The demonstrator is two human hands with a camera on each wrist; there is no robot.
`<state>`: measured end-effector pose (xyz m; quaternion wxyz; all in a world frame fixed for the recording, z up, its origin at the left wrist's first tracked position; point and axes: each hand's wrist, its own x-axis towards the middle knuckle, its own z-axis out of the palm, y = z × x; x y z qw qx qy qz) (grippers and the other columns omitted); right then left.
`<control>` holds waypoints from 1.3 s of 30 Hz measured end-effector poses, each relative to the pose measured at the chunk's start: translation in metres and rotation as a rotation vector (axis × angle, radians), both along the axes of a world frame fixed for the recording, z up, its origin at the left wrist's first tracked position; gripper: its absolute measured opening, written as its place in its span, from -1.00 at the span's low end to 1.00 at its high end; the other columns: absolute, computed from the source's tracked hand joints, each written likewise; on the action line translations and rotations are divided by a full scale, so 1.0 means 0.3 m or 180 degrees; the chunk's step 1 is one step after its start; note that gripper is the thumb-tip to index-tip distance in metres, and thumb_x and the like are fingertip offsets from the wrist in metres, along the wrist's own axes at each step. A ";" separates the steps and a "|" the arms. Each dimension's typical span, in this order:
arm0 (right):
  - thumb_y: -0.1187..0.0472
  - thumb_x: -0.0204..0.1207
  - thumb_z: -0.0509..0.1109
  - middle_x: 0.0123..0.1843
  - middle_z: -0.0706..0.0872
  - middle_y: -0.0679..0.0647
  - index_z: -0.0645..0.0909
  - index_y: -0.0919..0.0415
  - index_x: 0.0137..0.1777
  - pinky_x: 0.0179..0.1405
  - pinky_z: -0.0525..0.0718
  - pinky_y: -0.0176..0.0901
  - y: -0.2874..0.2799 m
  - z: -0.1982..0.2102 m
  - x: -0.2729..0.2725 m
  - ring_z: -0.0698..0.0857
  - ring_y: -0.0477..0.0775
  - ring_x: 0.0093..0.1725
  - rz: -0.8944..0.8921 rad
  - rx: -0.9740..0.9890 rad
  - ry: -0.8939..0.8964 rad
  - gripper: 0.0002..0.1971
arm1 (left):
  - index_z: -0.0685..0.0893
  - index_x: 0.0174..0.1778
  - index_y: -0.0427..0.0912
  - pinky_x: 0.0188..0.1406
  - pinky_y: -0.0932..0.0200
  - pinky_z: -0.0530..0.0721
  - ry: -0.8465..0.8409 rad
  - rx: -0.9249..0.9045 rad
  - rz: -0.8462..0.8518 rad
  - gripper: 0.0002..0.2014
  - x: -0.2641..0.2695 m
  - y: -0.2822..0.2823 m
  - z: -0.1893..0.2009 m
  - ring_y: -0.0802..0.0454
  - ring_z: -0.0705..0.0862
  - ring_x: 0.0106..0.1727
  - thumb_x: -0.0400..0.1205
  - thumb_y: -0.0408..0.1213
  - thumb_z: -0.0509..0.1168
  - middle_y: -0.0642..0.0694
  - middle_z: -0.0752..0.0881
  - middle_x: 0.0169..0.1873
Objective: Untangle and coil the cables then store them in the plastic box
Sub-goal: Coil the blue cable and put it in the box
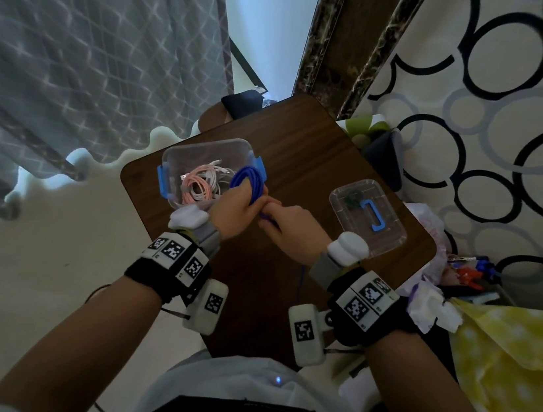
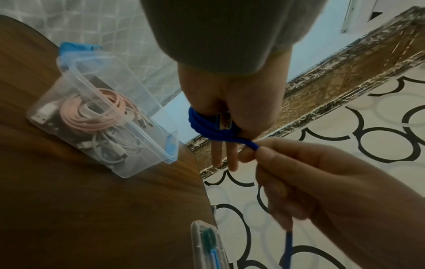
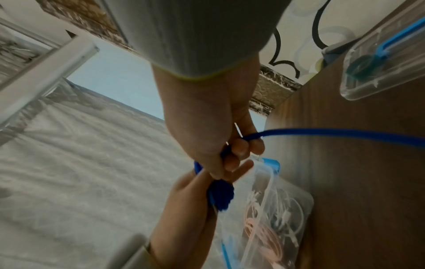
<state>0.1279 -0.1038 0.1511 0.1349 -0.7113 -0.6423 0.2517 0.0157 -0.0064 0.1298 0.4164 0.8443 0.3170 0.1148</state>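
A blue cable (image 1: 249,182) is wound in loops around my left hand (image 1: 239,206), whose thumb pins the coil and its plug (image 2: 224,121) while two fingers (image 2: 226,156) stick out straight. My right hand (image 1: 283,223) pinches the free run of the blue cable (image 2: 253,145) right beside the coil; the rest trails off below (image 3: 345,132). The clear plastic box (image 1: 173,155) with blue clips stands just left of my hands and holds coiled pink cable (image 1: 196,185) and white cable (image 2: 117,145).
The box's clear lid (image 1: 370,219) with a blue clip lies on the brown table (image 1: 305,148) to the right. Clutter and yellow cloth (image 1: 502,357) crowd the table's right edge. A bed with grey cover (image 1: 77,42) is at left.
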 end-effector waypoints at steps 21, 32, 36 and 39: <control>0.30 0.52 0.37 -0.06 0.62 0.02 0.58 0.27 0.03 -0.12 0.52 -0.51 0.032 0.054 0.123 0.56 -0.23 -0.16 -0.0068 0.0831 0.0542 -0.89 | 0.55 -0.14 -0.22 0.01 -0.04 0.56 -0.0346 -0.2674 -0.0186 -0.68 -0.023 0.015 0.031 0.19 0.43 -0.65 0.74 -0.16 -0.03 0.04 0.43 -0.69; 0.22 0.68 0.13 -0.24 0.62 0.02 0.55 0.20 0.08 -0.21 0.55 -0.17 -0.069 -0.164 0.126 0.60 -0.06 -0.28 -0.1235 0.0266 0.1346 -0.83 | 0.54 -0.14 -0.25 -0.10 0.22 0.66 -0.1398 -0.3537 0.0203 -0.79 0.077 -0.052 0.037 0.20 0.62 -0.45 0.71 -0.34 0.04 0.04 0.63 -0.54; 0.22 0.68 0.11 -0.30 0.56 -0.11 0.51 0.12 0.19 -0.28 0.46 -0.34 -0.183 -0.260 0.101 0.55 -0.21 -0.35 -0.1197 -0.0731 0.1549 -0.81 | 0.55 -0.10 -0.21 -0.06 0.20 0.69 -0.1553 -0.3300 0.0809 -0.82 0.161 -0.083 -0.024 0.19 0.70 -0.34 0.71 -0.31 0.06 0.03 0.71 -0.46; 0.18 0.70 0.07 -0.28 0.54 -0.11 0.46 0.12 0.30 -0.27 0.49 -0.31 -0.264 -0.277 0.118 0.54 -0.16 -0.31 -0.0876 -0.1211 0.1410 -0.75 | 0.50 -0.02 -0.17 -0.12 0.31 0.70 -0.1382 -0.2962 0.0867 -0.84 0.227 -0.118 -0.072 0.21 0.77 -0.20 0.73 -0.30 0.02 0.07 0.81 -0.31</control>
